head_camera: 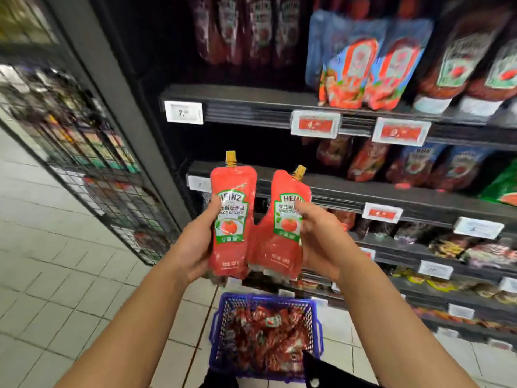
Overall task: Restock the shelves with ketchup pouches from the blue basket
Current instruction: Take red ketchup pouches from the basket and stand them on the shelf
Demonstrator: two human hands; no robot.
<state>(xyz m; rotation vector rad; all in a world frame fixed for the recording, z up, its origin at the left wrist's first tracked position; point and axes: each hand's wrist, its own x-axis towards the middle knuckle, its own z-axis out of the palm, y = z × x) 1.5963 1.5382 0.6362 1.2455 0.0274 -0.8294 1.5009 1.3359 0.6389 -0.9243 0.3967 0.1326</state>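
Note:
My left hand (195,242) grips a red ketchup pouch (232,219) with a yellow cap, held upright. Beside it my right hand (319,236) holds a second red ketchup pouch (282,233), tilted a little to the right. Both pouches are raised in front of the dark shelves (335,191), level with the second shelf from the top. Below my arms, on the floor, stands the blue basket (218,326), filled with several more red pouches.
The upper shelf (251,107) has a bare stretch at its left, with blue-and-red pouches (363,68) and dark bottles to the right. Price tags line the shelf edges. A black wire rack (92,163) stands at the left on the tiled floor (56,275).

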